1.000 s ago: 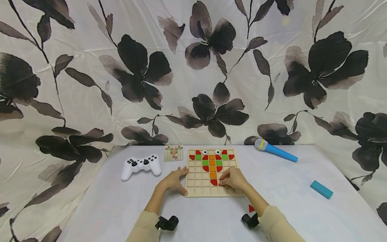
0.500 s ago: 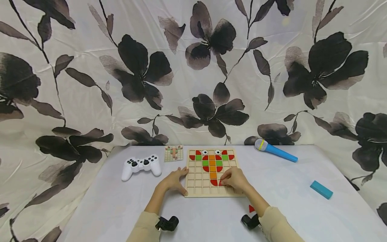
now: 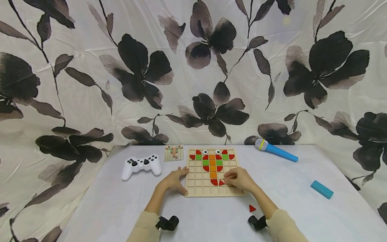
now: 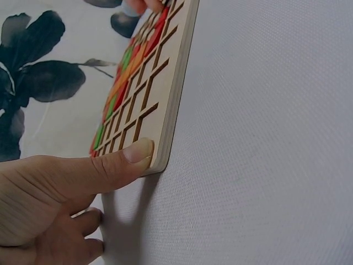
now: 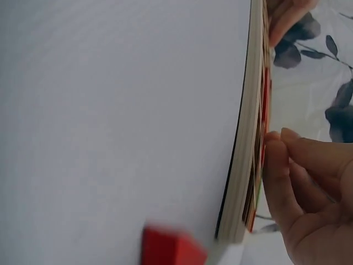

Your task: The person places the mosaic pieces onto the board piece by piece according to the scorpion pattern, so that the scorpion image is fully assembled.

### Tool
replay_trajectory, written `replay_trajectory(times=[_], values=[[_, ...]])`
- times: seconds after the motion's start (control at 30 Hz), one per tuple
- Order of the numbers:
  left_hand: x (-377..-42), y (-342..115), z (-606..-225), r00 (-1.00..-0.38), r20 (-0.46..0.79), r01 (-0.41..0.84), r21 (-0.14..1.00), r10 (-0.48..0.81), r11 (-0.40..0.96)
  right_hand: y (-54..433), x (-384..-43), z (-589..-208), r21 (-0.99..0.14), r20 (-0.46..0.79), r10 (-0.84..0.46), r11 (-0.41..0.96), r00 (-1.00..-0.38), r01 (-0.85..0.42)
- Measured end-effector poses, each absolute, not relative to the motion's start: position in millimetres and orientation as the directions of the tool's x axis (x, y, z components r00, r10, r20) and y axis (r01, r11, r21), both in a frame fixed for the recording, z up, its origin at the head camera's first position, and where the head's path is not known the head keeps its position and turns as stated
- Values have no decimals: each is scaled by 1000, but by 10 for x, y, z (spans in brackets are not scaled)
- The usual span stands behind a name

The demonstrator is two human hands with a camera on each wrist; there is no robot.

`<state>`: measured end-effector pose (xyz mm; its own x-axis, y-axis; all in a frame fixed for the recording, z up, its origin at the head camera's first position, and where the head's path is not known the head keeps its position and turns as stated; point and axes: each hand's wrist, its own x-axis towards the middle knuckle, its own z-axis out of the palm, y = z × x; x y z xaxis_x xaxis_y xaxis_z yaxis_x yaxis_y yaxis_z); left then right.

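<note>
A wooden grid board (image 3: 193,190) lies on the table with red, green and orange pieces in its cells. My left hand (image 3: 174,181) spans the board's left edge; in the left wrist view its thumb (image 4: 124,165) presses on the near corner. Over the right part of the board is my right hand (image 3: 240,178), fingertips close together, no piece visible between them. Just left of these fingertips lies a red triangle (image 3: 221,183), beside a red quarter-round piece (image 3: 214,182) below the orange column. Another red triangle (image 3: 252,208) lies on the table near the right wrist.
A small pattern card (image 3: 173,153) lies behind the board's left corner. The white game controller (image 3: 141,165) is to the left. A blue toy microphone (image 3: 276,150) and a blue block (image 3: 321,189) lie to the right. A floral cloth (image 3: 211,84) hangs behind.
My right hand has let go of the red triangle beside the quarter-round piece and drawn back slightly right. The left hand has stayed at the board's edge.
</note>
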<state>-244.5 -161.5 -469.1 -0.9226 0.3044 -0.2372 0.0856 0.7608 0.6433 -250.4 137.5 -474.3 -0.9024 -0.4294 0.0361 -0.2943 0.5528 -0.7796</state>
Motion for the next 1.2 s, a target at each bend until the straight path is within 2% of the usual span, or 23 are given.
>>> replay_trajectory(times=[0.27,0.4,0.57,0.8,1.0,1.2], values=[[-2441,-1614,-4682,-921,-234,92,644,310,759,1775,-2238,-4686,-726,43,-439,603,-897,-330],[-2441,-1616,-4665,-922,-222,107,640,316,761,1954,-2085,-4673,-703,45,-393,641,-919,-308],[-2434,-1606,-4674,-922,-233,94,639,309,763,2089,-1902,-4675,-707,-52,-387,665,-921,-240],[-2422,-1610,-4664,-923,-235,90,641,306,763,2063,-1777,-4727,-711,-100,-443,659,-891,-247],[-2428,-1611,-4674,-923,-236,87,642,304,762,1998,-1775,-4722,-728,-104,-451,642,-887,-241],[-2431,-1607,-4681,-923,-241,76,651,301,755,1989,-1786,-4698,-769,-132,-503,596,-854,-232]])
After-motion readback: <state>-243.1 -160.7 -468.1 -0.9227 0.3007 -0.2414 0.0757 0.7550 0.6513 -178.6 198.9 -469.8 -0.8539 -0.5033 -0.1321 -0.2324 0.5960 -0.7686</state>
